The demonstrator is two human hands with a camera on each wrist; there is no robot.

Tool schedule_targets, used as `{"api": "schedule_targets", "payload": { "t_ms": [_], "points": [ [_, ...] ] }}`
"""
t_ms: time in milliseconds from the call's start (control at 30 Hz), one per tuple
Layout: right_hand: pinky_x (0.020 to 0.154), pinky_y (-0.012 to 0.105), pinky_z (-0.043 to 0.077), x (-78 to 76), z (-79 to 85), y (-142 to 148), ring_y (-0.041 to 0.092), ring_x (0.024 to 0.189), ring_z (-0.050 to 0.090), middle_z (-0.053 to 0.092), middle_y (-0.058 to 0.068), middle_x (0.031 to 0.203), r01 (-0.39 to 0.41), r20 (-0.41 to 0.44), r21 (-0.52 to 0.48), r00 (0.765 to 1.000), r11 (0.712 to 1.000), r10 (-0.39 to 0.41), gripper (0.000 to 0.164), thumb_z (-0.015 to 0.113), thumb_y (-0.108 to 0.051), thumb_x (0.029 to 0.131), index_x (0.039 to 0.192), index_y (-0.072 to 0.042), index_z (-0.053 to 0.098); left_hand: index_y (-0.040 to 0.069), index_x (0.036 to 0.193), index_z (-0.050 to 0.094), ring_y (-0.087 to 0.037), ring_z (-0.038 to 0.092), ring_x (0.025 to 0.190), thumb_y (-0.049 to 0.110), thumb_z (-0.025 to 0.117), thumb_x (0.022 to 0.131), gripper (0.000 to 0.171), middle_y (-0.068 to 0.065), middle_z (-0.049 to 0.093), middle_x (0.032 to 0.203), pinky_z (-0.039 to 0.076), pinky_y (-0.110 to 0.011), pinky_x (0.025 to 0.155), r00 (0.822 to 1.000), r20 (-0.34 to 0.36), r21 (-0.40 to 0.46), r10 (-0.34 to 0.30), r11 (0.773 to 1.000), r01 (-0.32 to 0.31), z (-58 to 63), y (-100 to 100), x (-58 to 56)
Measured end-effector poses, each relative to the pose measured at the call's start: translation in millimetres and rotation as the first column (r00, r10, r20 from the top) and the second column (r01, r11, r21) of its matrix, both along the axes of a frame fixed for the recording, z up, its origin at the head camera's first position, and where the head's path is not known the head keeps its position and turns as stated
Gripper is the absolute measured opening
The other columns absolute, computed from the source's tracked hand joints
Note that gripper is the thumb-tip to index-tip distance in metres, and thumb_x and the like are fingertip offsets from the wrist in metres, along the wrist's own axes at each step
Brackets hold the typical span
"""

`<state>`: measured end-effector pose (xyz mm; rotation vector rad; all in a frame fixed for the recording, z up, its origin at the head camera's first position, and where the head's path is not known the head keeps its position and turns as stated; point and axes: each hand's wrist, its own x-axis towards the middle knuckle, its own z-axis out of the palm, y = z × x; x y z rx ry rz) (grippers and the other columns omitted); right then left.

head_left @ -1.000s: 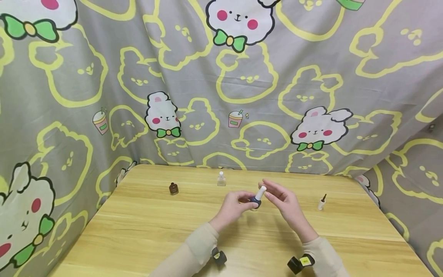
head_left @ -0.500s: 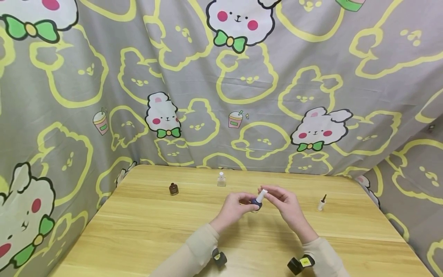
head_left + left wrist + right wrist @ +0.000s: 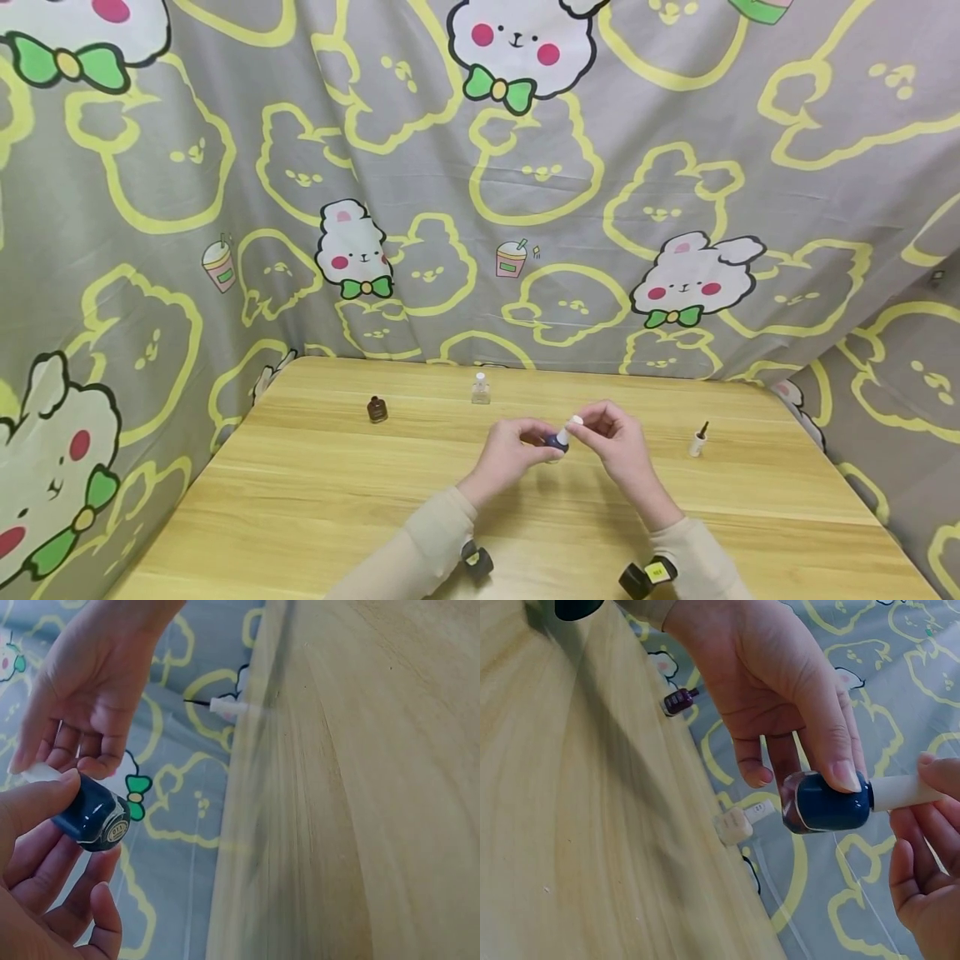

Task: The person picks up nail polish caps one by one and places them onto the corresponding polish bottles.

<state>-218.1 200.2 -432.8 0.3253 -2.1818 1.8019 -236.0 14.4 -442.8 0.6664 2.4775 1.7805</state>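
My left hand (image 3: 510, 454) grips a dark blue nail polish bottle (image 3: 829, 801) by its glass body, thumb on one side and fingers on the other. The bottle is held over the table, tilted with its white cap (image 3: 904, 793) towards the right. Thumb and fingertips of my right hand (image 3: 618, 437) pinch that cap near its end. In the right wrist view the cap sits at the bottle's neck, with a dark ring at the joint. A round label shows on the bottle's base (image 3: 118, 829) in the left wrist view.
On the wooden table (image 3: 300, 500) stand a dark brown nail polish bottle (image 3: 377, 409) at the back left and a clear one with a white cap (image 3: 481, 389) at the back middle. A small white bottle with a thin dark top (image 3: 698, 440) stands right. A patterned curtain (image 3: 435, 183) hangs behind.
The right hand has lowered slightly and its fingers have curled in more around the cap. The bottle and cap have tipped further to the right. The left hand stays nearly in place.
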Motion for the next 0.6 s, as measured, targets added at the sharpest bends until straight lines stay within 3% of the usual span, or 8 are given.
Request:
{"api": "schedule_targets", "payload": {
  "t_ms": [300,600],
  "points": [
    [0.064,0.018,0.049,0.6,-1.3,-3.9,0.002,0.070,0.056,0.061,-0.011,0.078,0.060,0.022,-0.004,0.998,0.998,-0.060,0.020,0.075,-0.007,0.084,0.094,0.002,0.060,0.012,0.096,0.075,-0.004,0.063,0.080,0.019,0.082,0.078,0.021,-0.003,0.075,0.091,0.051,-0.019,0.068,1.000,-0.011,0.005,-0.002,1.000,0.002,-5.1,1.7,-1.6],
    [0.082,0.014,0.051,-1.8,-0.9,1.6,-0.002,0.097,0.062,0.067,-0.009,0.105,-0.023,0.015,-0.001,1.000,1.000,0.023,0.037,0.068,-0.011,0.091,0.122,0.004,0.057,0.011,0.104,0.074,-0.009,0.065,0.087,0.020,0.079,0.081,0.026,-0.005,0.075,0.101,0.053,-0.020,0.072,1.000,0.007,0.000,0.016,1.000,-0.016,-3.1,0.5,-3.3]
  ]
}}
